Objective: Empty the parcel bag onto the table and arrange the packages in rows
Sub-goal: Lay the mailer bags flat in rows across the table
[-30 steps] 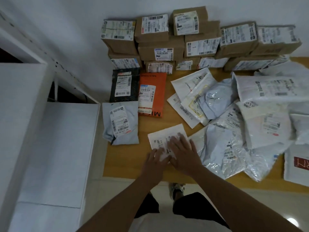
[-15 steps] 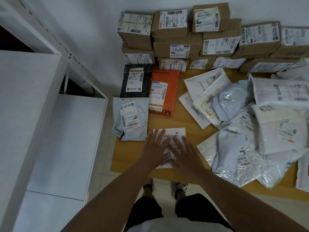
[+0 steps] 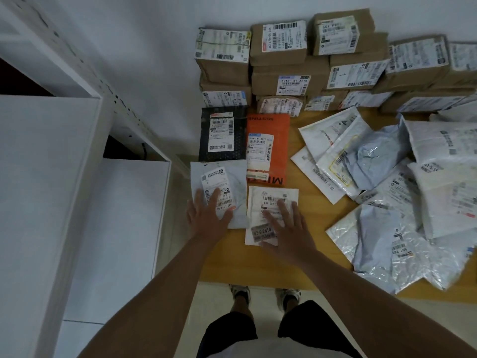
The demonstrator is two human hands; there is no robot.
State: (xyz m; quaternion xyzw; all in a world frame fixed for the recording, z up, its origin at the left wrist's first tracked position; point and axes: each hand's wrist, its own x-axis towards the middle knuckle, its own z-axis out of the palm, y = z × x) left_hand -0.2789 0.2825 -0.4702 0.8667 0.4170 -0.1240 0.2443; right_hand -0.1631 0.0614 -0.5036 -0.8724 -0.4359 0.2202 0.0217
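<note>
L hand flat, fingers straight, palm pressing the grey poly mailer at the table's left edge; nothing gripped. R hand likewise flat, fingers spread, on the white flat mailer just beside it.

Both mailers sit in a second row, below the black mailer and orange mailer. Cardboard boxes stacked vs. the wall behind.

Unsorted heap of poly bags to the right, overlapping each other. Parcel bag itself not in view.

Risks, as I judge:
- Grey mailer lies at, maybe past, the table edge; a push leftward could tip it to the floor.
- Slick film under flat palms: mailers could skew or ride over each other, breaking the row line.
- Pulling from the heap may drag neighbours along.
</note>
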